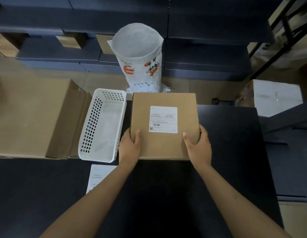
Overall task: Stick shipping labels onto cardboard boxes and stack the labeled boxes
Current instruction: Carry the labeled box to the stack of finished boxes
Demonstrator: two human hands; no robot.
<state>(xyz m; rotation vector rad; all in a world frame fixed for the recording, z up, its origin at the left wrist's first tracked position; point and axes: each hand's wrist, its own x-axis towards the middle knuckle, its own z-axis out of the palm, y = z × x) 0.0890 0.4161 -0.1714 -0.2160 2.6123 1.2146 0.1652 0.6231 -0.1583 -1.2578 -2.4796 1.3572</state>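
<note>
Gripping the labelled cardboard box [163, 126] at its near corners, the left hand [129, 146] and right hand [199, 146] clasp opposite sides; it sits squarely ahead on the dark bench [226, 143], equally near both hands.

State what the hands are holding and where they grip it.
Both hands hold the labeled cardboard box: the left hand at its near left corner, the right hand at its near right corner, thumbs on top.

I logged a white perforated basket [101, 125] on the black table [226, 152]; behind stood a white printed sack [140, 66].
</note>
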